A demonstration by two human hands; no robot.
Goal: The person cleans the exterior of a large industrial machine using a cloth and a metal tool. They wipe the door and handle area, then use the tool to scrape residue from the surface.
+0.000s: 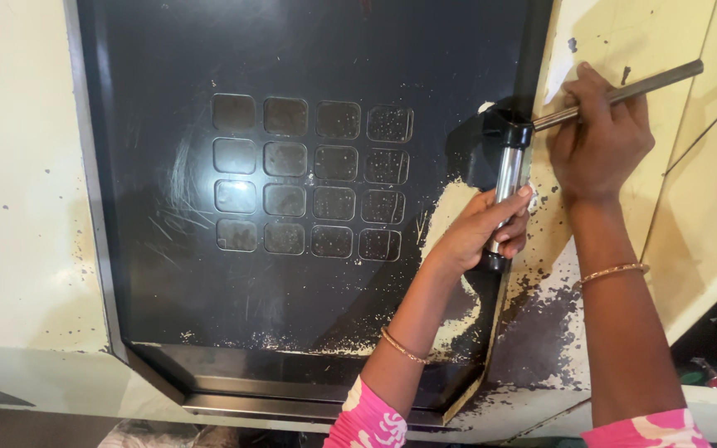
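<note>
Left hand (485, 232) wrapped around chrome door handle (506, 178); right hand (597, 137) closed on steel rod (632, 90) set into handle's black top bracket (504, 133). Rod seated, door (309, 207) shut beside left hand.

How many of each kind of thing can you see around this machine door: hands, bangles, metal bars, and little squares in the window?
Hands: 2, left and right
Bangles: 2
Metal bars: 2, door handle and rod
Window squares: 16
Total: 22
</note>
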